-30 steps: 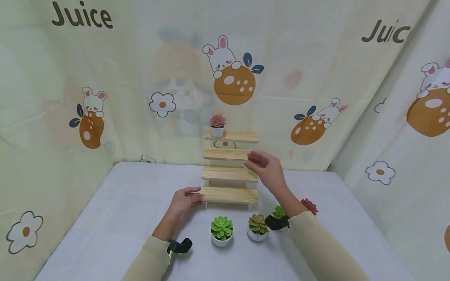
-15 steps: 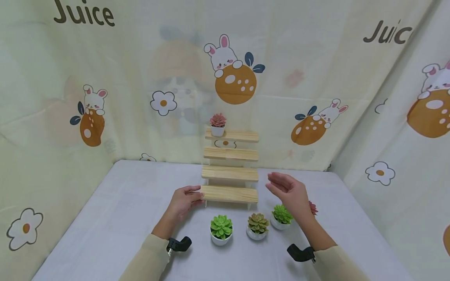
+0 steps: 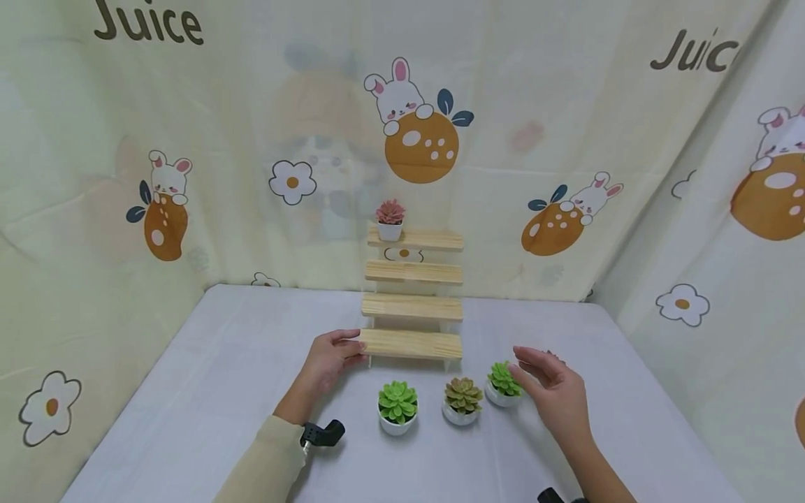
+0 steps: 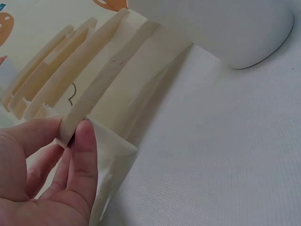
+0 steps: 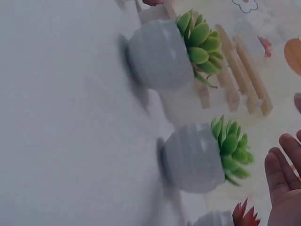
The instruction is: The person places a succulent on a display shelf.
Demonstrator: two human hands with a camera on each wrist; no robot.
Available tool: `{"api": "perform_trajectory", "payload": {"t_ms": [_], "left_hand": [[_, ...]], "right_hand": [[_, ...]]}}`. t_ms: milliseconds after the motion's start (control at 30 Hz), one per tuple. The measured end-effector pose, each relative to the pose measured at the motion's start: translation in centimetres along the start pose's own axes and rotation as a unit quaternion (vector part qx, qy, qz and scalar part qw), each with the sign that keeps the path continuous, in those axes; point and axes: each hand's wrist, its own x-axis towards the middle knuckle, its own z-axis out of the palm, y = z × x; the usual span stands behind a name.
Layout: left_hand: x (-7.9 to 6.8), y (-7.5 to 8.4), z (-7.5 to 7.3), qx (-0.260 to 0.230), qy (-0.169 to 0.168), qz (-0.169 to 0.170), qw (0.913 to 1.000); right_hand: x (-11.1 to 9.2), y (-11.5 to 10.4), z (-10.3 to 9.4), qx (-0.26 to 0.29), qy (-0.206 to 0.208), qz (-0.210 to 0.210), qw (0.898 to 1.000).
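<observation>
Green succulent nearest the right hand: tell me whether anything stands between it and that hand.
Nothing visible does. In the head view, the right hand is right beside the green succulent. The olive succulent stands on that plant's other side and the red succulent is mostly hidden behind the hand, so neither appears to block it.

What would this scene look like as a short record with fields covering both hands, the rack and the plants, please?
Left hand: pinches the left end of the lowest shelf
Right hand: fingers relaxed, holding nothing visible, near the right green succulent
Wooden rack: four stepped shelves
Top shelf: pink succulent at left end
Table: left green succulent, brownish-green succulent, right green succulent, red succulent (mostly hidden in the head view)
</observation>
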Motion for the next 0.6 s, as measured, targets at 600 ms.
{"api": "perform_trajectory", "payload": {"t_ms": [600], "left_hand": [[0.2, -0.2, -0.1, -0.006, 0.001, -0.001, 1.0]], "right_hand": [[-0.5, 4.6, -2.8, -0.064, 0.172, -0.068, 0.981]]}}
